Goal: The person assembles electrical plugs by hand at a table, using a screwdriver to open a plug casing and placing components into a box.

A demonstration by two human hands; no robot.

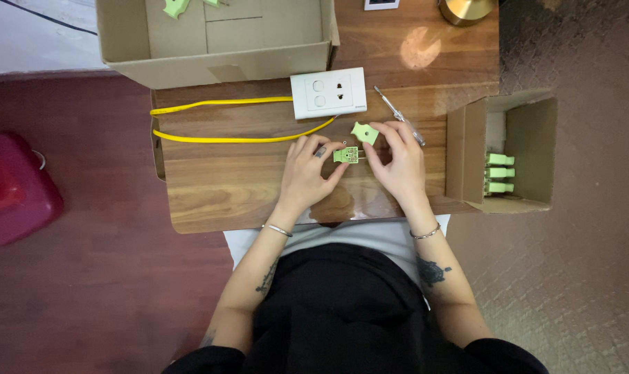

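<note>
L fingertips (334,165) pinch the green plug base (346,154) from its left edge; it sits open-side up, w/ small metal bits showing inside, held just above the wooden table (224,187). The left hand (306,172) is closed on it, thumb under, index on top. R fingertips (378,136) are clamped on the green plug cover (364,132), held just above and to the right of the base, close but not touching as far as I can tell. The right hand (401,163) curls round it.

To do this well, imo: keep the base flat and steady, keep the cover lined up w/ its outline, and don't let a fingertip block the inside or nudge the metal bits. A screwdriver (399,115) lies just behind the right hand, near enough to grab.

Further out: a white wall socket (328,93) w/ a yellow cable (217,121) looped off to the left across the table.

Containers: small cardboard box (529,131) at the right, on its side w/ the open face up to the camera, holds approx three green plugs (500,173) stacked in a row against its left wall. Big cardboard box (210,55) at the top holds a couple of green pieces (176,7) at its far edge, partly cut off; the rest of its floor shows bare card.
</note>
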